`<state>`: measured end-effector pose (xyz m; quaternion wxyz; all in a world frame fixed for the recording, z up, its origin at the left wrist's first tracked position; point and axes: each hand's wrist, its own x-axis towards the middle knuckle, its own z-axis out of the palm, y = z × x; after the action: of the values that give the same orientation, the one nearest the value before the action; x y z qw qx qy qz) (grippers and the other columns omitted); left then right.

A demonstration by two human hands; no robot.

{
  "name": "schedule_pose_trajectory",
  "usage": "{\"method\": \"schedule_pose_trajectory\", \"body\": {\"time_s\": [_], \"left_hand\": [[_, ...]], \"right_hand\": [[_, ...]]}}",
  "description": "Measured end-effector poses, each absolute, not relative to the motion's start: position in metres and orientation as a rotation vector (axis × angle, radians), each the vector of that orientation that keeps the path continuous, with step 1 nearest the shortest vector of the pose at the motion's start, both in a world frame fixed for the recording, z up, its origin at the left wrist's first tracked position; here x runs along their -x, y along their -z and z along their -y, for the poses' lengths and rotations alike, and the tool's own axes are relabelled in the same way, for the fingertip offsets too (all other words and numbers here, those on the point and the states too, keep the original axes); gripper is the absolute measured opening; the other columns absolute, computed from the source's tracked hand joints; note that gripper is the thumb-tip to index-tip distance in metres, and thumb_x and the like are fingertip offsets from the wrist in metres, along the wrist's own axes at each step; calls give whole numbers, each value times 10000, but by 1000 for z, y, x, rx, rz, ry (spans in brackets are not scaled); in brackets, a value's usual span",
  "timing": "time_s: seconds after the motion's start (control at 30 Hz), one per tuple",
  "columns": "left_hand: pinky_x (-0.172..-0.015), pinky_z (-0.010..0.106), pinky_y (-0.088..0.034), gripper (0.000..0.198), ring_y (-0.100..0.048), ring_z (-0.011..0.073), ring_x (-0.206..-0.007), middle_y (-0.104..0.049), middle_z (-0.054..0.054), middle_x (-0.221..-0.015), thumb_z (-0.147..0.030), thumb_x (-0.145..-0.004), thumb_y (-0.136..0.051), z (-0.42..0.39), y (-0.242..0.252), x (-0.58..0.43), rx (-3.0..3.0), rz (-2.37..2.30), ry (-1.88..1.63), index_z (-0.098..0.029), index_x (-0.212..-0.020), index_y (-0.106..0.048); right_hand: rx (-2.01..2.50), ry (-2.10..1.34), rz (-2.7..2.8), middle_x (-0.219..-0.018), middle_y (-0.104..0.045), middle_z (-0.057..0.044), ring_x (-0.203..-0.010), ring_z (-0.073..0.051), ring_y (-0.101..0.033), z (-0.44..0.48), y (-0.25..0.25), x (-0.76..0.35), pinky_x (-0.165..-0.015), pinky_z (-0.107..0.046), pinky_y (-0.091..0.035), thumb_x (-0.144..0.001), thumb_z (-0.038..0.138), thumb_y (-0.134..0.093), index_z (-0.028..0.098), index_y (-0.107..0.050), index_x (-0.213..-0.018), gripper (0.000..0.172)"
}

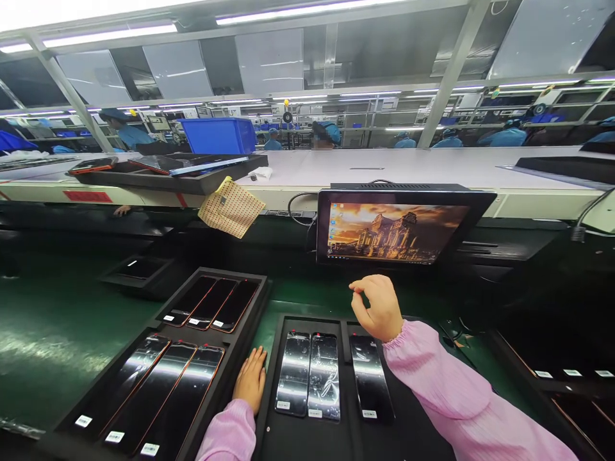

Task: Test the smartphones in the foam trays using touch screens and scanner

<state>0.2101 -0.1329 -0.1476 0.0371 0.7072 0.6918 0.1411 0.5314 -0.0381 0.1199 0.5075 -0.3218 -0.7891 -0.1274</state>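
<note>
Left hand (250,381) lies flat and slack, gripping nothing, against the left rim of the black moulded tray (307,442). Three glossy black phones (324,376) sit in the tray. The rightmost lies just under the raised right hand (377,307), whose thumb and forefinger are pinched together with nothing visible between them. Seemingly between picks; a grasp calls for lowering onto the phone's edges. Lit flat monitor (391,230) stands beyond.

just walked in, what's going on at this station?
A person in pink sleeves works at a green belt. The left hand rests flat between two black trays. The right hand hovers over the middle tray, which holds three glossy phones; thumb and forefinger are pinched, with nothing visible between them. A lit monitor sits just behind. The left tray holds six phones.
</note>
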Motion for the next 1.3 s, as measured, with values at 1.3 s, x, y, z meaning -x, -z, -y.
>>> {"method": "schedule_pose_trajectory", "body": {"time_s": [1.3], "left_hand": [[-1012, 420, -386, 440, -407, 194, -1242, -498, 48, -1317, -199, -835, -300, 133, 154, -207, -2121, -2120, -527, -225, -1227, -498]], "right_hand": [[736, 139, 1980, -803, -581, -40, -766, -174, -529, 30, -106, -515, -679, -341, -482, -731, 60, -407, 196, -424, -1165, 455]]}}
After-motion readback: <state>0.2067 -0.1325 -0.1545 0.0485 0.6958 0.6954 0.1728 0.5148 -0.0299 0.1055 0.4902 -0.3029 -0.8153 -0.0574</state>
